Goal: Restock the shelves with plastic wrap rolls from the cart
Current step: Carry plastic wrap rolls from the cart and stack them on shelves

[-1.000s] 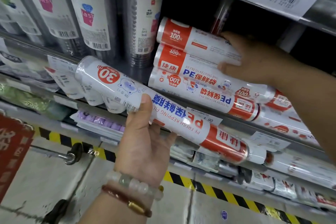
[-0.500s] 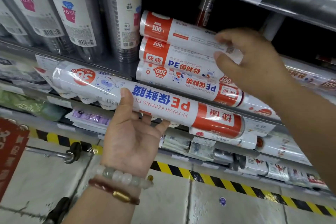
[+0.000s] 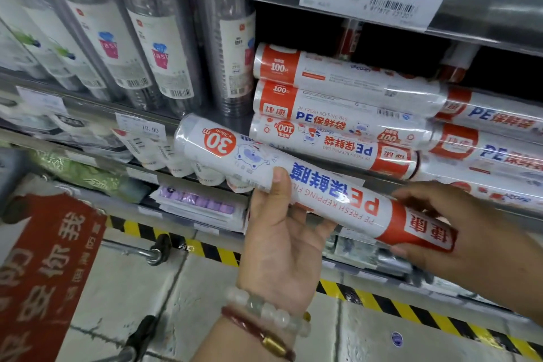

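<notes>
At frame centre, both hands, left (image 3: 282,244) and right (image 3: 458,232), grip a white-and-red plastic wrap roll (image 3: 308,182) not yet shelved beside stacked rolls (image 3: 338,103).

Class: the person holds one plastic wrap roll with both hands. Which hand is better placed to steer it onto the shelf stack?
Probably the right hand: it grips the held roll at its red end, just below the stacked rolls. The left hand only cradles the middle from beneath.
</notes>
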